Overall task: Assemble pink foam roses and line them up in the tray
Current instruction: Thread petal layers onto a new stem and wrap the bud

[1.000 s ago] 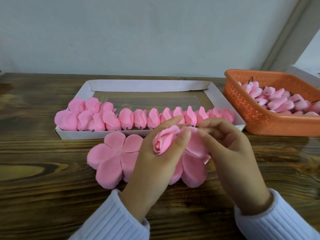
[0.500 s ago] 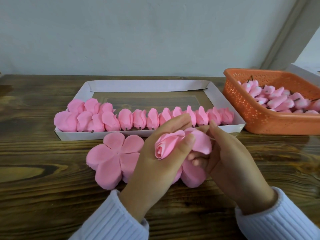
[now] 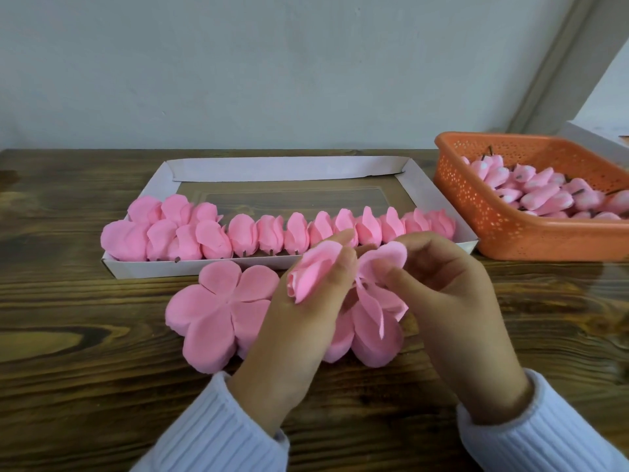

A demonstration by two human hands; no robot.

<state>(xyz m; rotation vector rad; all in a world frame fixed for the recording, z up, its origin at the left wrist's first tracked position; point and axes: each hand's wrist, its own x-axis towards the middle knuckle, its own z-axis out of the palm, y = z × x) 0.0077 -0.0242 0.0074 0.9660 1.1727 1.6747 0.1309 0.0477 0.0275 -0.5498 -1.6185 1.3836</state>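
Observation:
My left hand (image 3: 299,321) grips a pink foam rose bud (image 3: 308,275) above the table, thumb and fingers curled round it. My right hand (image 3: 452,301) pinches a loose outer petal (image 3: 383,264) of the petal piece joined behind that bud; other petals of it hang down. Two stacks of flat five-lobed pink petal sheets (image 3: 218,311) lie on the table under and left of my hands. A white cardboard tray (image 3: 282,168) behind them holds a row of several finished pink roses (image 3: 269,233) along its near wall.
An orange perforated basket (image 3: 476,212) at the right holds several pink buds with dark stems. A white box corner (image 3: 592,137) shows behind it. The dark wooden table (image 3: 68,369) runs to a pale wall at the back.
My right hand has shifted right and lifted one petal away from the bud, spreading the petal piece open. My left hand keeps its hold on the bud in about the same place.

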